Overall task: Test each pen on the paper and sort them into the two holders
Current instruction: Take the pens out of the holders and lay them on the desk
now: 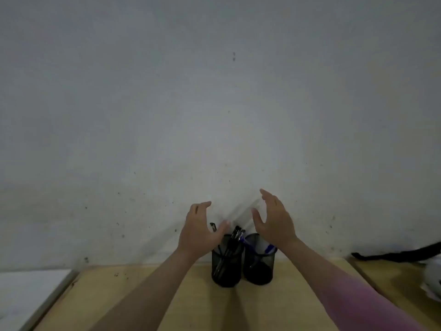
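Two black mesh pen holders stand side by side on the wooden desk near the wall. The left holder has several dark pens sticking up out of it. Inside the right holder I see a blue pen. My left hand hovers above and left of the left holder, fingers spread and loosely curved, holding nothing. On the other side my right hand is raised above the right holder, palm facing inward, also empty. No paper is in view.
The wooden desk meets a grey-white wall just behind the holders. A white surface adjoins the desk at the left. At the far right lie a black strap-like object and something white.
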Motion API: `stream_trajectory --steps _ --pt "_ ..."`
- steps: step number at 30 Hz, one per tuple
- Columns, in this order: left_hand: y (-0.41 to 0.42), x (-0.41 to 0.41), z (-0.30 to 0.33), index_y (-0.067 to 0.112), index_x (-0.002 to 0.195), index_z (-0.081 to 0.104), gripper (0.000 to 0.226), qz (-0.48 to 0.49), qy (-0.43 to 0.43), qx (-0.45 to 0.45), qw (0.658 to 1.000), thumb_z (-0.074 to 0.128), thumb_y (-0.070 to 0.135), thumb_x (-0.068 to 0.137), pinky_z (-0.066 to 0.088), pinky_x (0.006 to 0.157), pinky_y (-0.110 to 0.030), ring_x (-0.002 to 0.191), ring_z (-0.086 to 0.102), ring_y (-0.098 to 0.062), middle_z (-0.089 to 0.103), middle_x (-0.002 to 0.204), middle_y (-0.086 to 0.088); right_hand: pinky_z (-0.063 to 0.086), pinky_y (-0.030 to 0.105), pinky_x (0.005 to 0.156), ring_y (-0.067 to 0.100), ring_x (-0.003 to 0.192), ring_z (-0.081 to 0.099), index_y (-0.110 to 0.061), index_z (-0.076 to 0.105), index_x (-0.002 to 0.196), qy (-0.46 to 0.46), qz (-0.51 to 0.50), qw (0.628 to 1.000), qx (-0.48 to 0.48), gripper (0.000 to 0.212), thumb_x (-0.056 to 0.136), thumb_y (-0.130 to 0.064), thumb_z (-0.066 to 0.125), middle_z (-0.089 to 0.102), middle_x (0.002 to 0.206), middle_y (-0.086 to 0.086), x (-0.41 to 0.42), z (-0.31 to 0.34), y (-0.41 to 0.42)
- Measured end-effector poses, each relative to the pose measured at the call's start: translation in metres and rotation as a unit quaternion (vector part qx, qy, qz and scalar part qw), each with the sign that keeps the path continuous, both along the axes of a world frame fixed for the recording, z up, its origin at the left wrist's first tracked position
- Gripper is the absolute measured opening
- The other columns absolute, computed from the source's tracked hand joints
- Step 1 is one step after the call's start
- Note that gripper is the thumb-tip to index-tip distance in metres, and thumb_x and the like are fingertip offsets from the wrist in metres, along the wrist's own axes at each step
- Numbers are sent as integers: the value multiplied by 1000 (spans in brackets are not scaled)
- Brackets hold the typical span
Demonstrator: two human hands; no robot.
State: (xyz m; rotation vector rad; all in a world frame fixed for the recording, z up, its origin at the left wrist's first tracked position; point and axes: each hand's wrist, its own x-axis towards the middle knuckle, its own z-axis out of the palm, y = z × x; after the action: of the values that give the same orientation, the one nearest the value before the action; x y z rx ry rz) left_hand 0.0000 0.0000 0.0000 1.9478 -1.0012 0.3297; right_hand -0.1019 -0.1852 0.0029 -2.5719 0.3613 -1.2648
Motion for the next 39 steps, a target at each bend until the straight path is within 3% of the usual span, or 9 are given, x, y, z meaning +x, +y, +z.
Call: stream_trajectory --steps 4,11,16,22,26,31,35,39 --pt "-6 -9 -29 15 132 37 74 -3 27 -6 1000 64 53 74 42 92 -27 117 46 -20 42 128 -5 52 35 79 31 107 58 -1 47 131 -17 -26 999 33 53 86 -27 58 61 114 16 -14 -30 -4" --pt "-19 -16 -53 13 132 32 78 23 71 3 997 67 51 73 38 88 -26 115 46 -23 41 126 -9 47 35 87 30 113 54 -1 43 131 -26 -32 994 106 53 86 -20 63 54 119 18 -27 -60 -4" --pt "-30 -14 -52 11 130 35 64 -10 67 -4 998 66 34 79 44 89 -31 112 52 -22 53 120 -8 42 25 83 26 107 55 -4 40 134 -23 10 987 158 57 84 -17 66 50 121 16 -22 -60 5" --pt "-47 -4 -53 13 136 27 71 -69 127 25 989 64 14 75 48 91 -32 114 52 -21 49 124 -9 42 2 70 10 101 52 -14 39 134 -30 65 979 192 72 73 -15 78 39 121 1 -10 -57 15" --pt "-54 -2 -55 10 128 38 65 -81 143 29 986 71 14 72 46 78 -21 99 55 -13 52 121 -5 50 15 76 12 91 59 -12 41 128 -1 74 973 220 69 71 -15 80 53 108 3 -3 -61 17" --pt "-61 6 -54 8 118 48 58 -68 139 45 987 75 17 68 52 80 -28 93 59 -18 58 111 -7 57 30 76 16 80 67 -13 55 109 30 82 963 255 43 72 -8 77 69 87 5 3 -57 16" --pt "-64 9 -51 7 111 54 52 -51 144 57 987 77 15 65 53 82 -35 89 61 -21 61 100 -8 52 19 70 16 77 66 -11 63 94 24 74 961 264 27 72 -6 77 72 83 7 5 -53 15" --pt "-67 9 -48 9 105 58 44 -42 126 75 988 75 14 64 52 80 -35 89 62 -24 62 93 -7 53 22 75 16 78 63 -6 67 102 10 55 965 258 25 77 -4 72 66 82 4 2 -52 12"
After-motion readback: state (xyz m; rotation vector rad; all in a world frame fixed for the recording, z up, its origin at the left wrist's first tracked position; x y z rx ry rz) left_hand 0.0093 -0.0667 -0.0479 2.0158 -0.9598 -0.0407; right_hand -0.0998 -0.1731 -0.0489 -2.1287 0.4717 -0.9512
